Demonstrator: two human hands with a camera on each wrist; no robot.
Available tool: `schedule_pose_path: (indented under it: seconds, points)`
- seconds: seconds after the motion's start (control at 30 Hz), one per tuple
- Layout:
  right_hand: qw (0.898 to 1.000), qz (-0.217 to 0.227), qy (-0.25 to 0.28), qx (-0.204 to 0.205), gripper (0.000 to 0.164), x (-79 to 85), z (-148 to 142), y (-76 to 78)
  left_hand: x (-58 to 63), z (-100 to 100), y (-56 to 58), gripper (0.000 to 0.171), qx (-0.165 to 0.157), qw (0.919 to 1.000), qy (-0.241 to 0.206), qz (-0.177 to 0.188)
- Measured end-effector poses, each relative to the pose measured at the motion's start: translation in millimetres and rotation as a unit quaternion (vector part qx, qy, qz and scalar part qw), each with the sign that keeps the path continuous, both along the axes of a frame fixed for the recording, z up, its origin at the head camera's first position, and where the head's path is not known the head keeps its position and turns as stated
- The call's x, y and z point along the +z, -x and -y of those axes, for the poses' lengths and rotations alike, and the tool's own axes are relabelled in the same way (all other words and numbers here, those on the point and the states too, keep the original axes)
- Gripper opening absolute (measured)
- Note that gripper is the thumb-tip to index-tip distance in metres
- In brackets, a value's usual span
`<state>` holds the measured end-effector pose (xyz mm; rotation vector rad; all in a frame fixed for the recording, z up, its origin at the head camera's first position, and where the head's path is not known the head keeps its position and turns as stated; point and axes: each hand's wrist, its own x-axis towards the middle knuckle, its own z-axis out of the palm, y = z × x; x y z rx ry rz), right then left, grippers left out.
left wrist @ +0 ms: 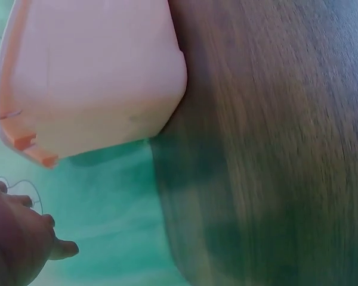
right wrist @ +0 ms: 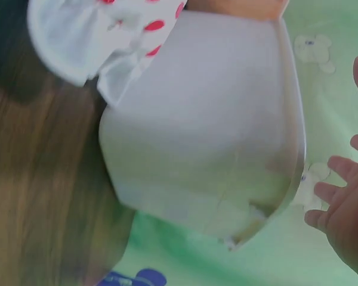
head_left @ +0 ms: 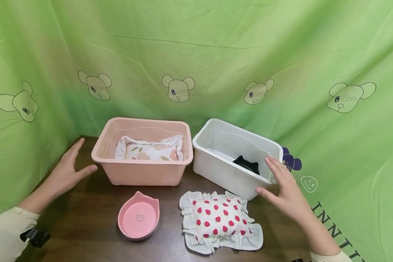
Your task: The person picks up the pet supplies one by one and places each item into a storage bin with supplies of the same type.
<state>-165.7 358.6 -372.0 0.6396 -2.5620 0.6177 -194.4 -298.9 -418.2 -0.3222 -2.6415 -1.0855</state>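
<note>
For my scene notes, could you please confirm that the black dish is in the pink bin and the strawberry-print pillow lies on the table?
Not quite: the head view shows the black dish in the white bin, not the pink bin. The strawberry-print pillow does lie on the table.

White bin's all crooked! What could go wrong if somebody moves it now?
Maybe a few things. The white bin has a black bowl inside, which might slide if the bin tips. The pillow lies just in front, so pulling the bin forward could crumple its frill. And one corner sits close by the pink bin, so turning it could make the two bump.
</note>
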Motion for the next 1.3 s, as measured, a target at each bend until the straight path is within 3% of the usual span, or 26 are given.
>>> schedule_pose_path:
  seconds: [0.57, 0.93, 1.3]
  points:
    - [0.994, 0.068, 0.069, 0.050, 0.093, -5.3, 73.6, 3.8, -7.9, -14.6, 13.1, 0.101, 0.011, 0.9979, -0.061, 0.020]
    - [0.984, 0.103, 0.083, 0.123, 0.078, -19.1, 121.9, 6.6, -19.6, -25.5, 19.0, 0.096, 0.006, 0.9950, -0.100, 0.008]
    - [0.970, 0.163, 0.089, 0.158, 0.071, -33.7, 166.5, 12.1, -19.2, -32.1, 22.6, 0.094, 0.011, 0.9930, -0.118, 0.002]
